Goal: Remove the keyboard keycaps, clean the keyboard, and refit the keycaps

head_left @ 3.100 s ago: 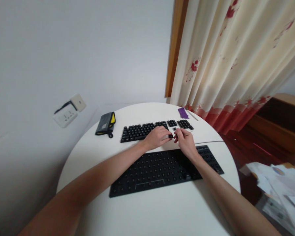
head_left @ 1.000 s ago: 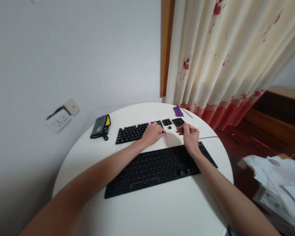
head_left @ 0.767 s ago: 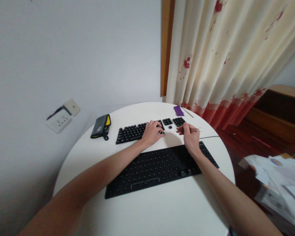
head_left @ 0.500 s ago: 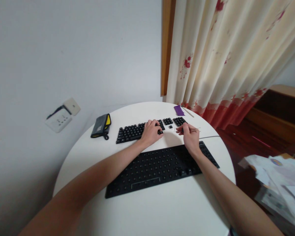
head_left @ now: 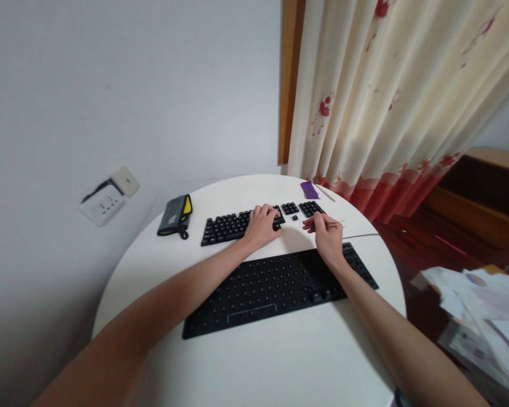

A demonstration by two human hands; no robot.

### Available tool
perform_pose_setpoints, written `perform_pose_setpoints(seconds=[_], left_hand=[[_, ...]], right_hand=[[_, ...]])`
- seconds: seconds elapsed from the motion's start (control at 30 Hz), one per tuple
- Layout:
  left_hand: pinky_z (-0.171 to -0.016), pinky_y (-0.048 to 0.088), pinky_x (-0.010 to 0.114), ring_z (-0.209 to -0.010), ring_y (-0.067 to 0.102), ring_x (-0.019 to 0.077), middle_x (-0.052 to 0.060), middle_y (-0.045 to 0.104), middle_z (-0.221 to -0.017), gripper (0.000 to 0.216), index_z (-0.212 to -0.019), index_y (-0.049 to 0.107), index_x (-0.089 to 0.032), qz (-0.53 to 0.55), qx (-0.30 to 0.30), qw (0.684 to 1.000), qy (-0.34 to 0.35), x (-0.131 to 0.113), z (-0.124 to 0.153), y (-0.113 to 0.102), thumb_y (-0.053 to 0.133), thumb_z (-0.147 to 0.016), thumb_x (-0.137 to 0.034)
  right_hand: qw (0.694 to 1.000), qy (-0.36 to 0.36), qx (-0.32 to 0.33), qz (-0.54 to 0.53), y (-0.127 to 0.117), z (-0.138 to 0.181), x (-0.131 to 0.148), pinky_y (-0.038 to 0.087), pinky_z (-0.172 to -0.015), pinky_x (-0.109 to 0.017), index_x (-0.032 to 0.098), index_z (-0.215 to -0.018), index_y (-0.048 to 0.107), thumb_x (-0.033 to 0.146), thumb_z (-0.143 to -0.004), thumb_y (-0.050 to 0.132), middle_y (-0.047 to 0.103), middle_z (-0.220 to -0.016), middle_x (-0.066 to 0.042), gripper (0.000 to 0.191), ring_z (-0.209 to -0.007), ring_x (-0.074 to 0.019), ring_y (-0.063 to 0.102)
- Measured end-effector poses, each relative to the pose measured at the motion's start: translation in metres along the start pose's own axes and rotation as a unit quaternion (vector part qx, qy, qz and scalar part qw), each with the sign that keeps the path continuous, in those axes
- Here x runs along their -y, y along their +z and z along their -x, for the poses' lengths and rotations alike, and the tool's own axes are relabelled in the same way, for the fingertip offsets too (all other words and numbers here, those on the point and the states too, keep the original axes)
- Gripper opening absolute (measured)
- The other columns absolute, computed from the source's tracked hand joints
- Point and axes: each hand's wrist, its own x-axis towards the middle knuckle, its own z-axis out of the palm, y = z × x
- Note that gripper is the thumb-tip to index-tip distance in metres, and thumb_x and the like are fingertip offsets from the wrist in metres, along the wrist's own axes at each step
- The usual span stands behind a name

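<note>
Fingers of the left hand [head_left: 261, 227] bend over small, square black plastic keycaps [head_left: 227, 227], grip unclear; those of the right hand [head_left: 327, 237] pinch a thin metallic wire tool [head_left: 334, 226].
Lying beyond the flat black keyboard base [head_left: 258, 289], the keycaps look light, stiff, slick: best held by opposite sides.

Round white desk [head_left: 271, 356]: long black keyboard base [head_left: 263, 288]; black plastic keycaps [head_left: 224, 227] in blocks behind; grey fabric pouch [head_left: 173, 215] left (yellow lining [head_left: 188, 204] showing); flat purple cloth [head_left: 309, 190], slim pale stick [head_left: 326, 194] beside it, rear right.
</note>
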Motion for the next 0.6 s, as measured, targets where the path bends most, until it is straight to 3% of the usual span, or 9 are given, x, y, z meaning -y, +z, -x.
perform_pose_setpoints(seconds=[0.6], left_hand=[[-0.094,0.037,0.046,-0.109,0.042,0.0307,0.008,0.053,-0.116,0.045,-0.115,0.059,-0.023,-0.002,0.001,1.000,-0.007,0.0039,-0.0003,-0.0005,0.073,-0.073,-0.032]], right_hand=[[1.000,0.003,0.008,0.004,-0.0007,-0.0010,-0.0011,0.048,-0.053,-0.026,0.016,-0.066,0.065,0.050,-0.089,0.050,0.069,-0.067,-0.007,0.044,-0.058,-0.0161,0.064]])
